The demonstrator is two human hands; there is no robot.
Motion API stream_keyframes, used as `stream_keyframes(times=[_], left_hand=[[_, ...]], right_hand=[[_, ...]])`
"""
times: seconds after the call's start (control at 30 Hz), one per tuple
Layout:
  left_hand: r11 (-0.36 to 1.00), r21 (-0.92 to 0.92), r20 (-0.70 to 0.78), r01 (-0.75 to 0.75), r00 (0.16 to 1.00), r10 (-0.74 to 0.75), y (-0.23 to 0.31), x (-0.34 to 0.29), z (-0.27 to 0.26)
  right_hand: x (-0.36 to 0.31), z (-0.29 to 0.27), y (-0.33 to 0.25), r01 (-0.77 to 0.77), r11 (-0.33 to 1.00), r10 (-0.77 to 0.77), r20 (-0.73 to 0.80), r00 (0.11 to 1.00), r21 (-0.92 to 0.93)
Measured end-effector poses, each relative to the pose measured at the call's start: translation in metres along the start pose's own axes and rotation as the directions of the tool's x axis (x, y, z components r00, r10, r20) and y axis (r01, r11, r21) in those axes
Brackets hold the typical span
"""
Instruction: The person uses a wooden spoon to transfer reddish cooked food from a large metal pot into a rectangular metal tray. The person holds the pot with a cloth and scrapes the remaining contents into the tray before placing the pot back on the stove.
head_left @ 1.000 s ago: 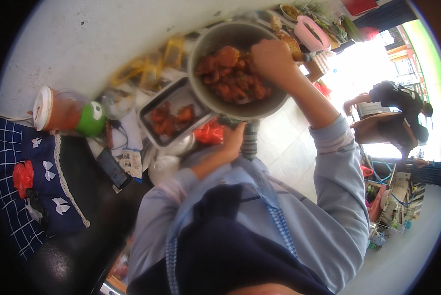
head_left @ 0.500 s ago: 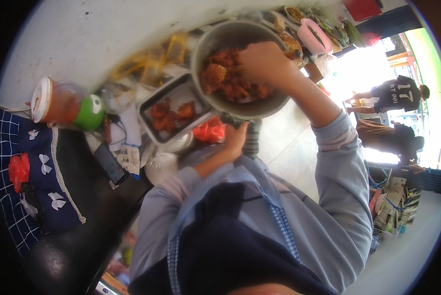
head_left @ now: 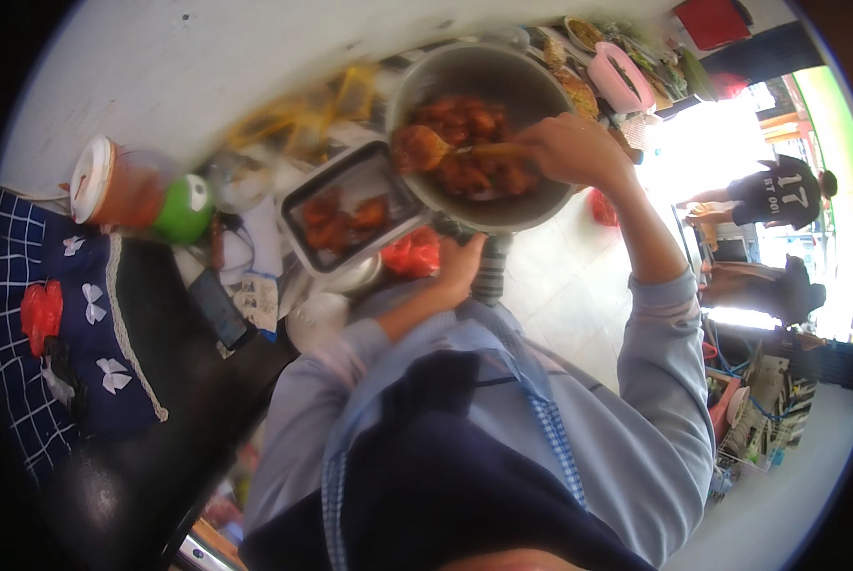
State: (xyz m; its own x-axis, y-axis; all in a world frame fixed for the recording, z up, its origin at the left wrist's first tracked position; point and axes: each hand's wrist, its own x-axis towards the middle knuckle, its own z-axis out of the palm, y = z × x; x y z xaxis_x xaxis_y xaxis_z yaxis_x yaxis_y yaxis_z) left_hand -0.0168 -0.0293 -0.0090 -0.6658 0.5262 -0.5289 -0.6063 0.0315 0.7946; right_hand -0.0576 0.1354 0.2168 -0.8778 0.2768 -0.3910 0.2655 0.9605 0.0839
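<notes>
A deep grey pot (head_left: 545, 90) holds red-sauced food pieces (head_left: 469, 119) that look like chicken. My right hand (head_left: 574, 152) is closed round the handle of a wooden spoon (head_left: 488, 149); its sauce-coated bowl lies at the pot's left side. At the near rim, my left hand (head_left: 457, 268) is closed on a grey striped cloth (head_left: 489, 271), thumb up; any pot handle under it is hidden. Left of the pot, a dark tray (head_left: 298, 240) with a pale rim contains a few red-sauced pieces (head_left: 336, 224).
A phone (head_left: 219, 312) rests on the dark surface at left, near a red-orange tub with a white lid (head_left: 91, 179) and a green container (head_left: 184, 209). A red plastic bag (head_left: 412, 252) lies below the tray. A pink basin (head_left: 622, 78) stands far right. Two people are in the background.
My right hand has drawn back to the right from deep inside the pot, so the spoon now shows. Pot and tray appear slightly further right in view. My left hand keeps its hold.
</notes>
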Motion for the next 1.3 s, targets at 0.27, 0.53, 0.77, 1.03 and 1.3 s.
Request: stream_keyframes(times=[0.27, 0.53, 0.77, 1.03, 1.3], left_hand=[[1.000, -0.008, 0.004, -0.027, 1.000, 0.027, 0.011, -0.009, -0.003], [0.992, -0.069, -0.004, -0.106, 0.994, 0.106, -0.003, 0.002, -0.007], [0.997, -0.082, -0.029, 0.006, 1.000, -0.008, 0.004, -0.004, -0.005], [0.999, -0.033, -0.008, 0.039, 0.999, -0.039, 0.011, -0.006, -0.004], [0.996, -0.060, -0.051, -0.061, 0.997, 0.058, -0.014, 0.005, 0.002]], right_hand=[[0.000, 0.014, -0.046, 0.249, 0.968, -0.248, -0.163, 0.955, -0.010], [0.012, 0.071, -0.106, 0.151, 0.906, -0.322, -0.412, 0.852, -0.397], [-0.002, 0.054, -0.089, 0.138, 0.948, -0.275, -0.525, 0.806, -0.286], [-0.016, -0.011, 0.010, 0.052, 0.988, -0.017, -0.230, 0.973, 0.144], [0.016, 0.016, 0.054, -0.177, 0.932, 0.030, -0.419, 0.907, -0.317]])
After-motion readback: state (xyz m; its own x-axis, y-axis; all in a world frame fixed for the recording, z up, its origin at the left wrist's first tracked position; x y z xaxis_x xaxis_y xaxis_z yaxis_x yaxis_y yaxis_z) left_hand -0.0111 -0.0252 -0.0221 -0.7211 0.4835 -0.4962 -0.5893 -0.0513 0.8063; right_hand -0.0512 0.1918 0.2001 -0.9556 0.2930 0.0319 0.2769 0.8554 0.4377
